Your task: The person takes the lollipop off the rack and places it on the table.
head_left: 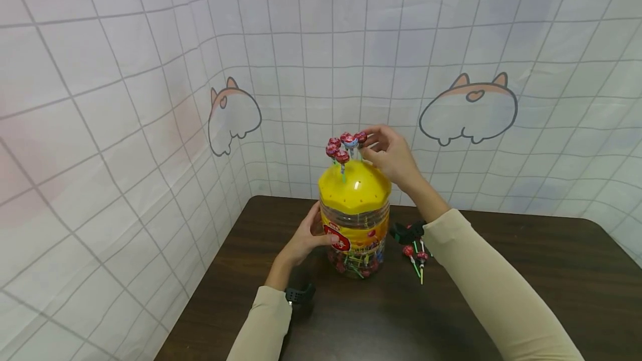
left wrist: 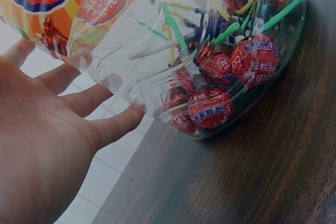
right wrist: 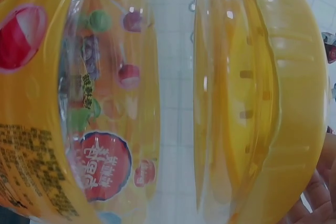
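A large clear jar with a yellow scalloped lid stands on the table, lollipops visible inside its base. Several red-wrapped lollipops stand upright in the lid, sticks down. At the lid's right side, my right hand pinches a lollipop between thumb and fingers, beside the others. My left hand holds the jar from the left, thumb across the label and fingers round the side. In the left wrist view, spread fingers lie against the jar's wall near red lollipops.
Loose lollipops lie on the dark wooden table to the right of the jar, partly hidden by the right wrist's black strap. Behind the table hangs a white grid-patterned cloth with cartoon drawings.
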Available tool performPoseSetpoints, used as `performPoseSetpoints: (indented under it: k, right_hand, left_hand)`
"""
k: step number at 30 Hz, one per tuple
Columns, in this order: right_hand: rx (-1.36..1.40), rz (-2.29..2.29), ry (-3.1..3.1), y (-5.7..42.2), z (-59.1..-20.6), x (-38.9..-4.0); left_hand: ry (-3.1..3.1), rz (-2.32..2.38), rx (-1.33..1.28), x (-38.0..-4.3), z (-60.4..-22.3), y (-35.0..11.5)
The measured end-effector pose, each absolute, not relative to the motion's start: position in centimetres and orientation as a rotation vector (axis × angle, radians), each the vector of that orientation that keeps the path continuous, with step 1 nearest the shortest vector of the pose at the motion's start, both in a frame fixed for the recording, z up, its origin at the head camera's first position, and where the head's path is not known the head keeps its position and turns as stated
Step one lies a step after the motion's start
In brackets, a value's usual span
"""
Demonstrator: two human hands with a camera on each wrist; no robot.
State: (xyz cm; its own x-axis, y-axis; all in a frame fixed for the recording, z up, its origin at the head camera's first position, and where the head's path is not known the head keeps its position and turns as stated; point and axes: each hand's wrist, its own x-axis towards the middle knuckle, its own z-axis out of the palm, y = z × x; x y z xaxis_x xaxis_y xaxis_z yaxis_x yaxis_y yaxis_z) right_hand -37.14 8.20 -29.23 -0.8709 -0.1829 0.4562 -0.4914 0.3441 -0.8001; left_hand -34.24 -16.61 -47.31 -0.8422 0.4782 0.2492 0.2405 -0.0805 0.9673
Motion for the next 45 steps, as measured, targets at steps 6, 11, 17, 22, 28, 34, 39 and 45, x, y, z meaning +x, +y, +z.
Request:
performPoseSetpoints:
  k: [6,11,17,22,28,34,39,45]
  right_hand:
    - [0.57,1.508,-2.316,7.7,-29.2,-37.0]
    - [0.582,1.541,-2.256,7.7,-28.9,-36.9]
    - [0.64,1.616,-2.098,7.9,-28.0,-36.5]
    - [0.671,1.629,-2.075,8.3,-27.5,-35.9]
    - [0.692,1.627,-2.084,9.4,-27.9,-35.2]
    - [0.706,1.661,-2.06,10.9,-28.9,-34.2]
    - [0.713,1.679,-2.034,12.6,-30.1,-33.3]
    - [0.679,1.699,-2.056,15.0,-32.1,-32.1]
  left_hand:
    - [2.01,2.043,0.781,-34.4,-47.4,-16.7]
    - [2.001,2.043,0.791,-34.2,-47.3,-16.6]
    - [1.985,2.047,0.809,-34.1,-47.1,-16.5]
    - [1.992,2.047,0.804,-34.2,-47.2,-16.6]
    - [1.994,2.045,0.81,-34.2,-47.2,-16.5]
    - [1.993,2.045,0.791,-34.2,-47.2,-16.4]
    - [1.996,2.045,0.778,-34.2,-47.2,-16.4]
    - [1.995,2.043,0.781,-34.2,-47.2,-16.5]
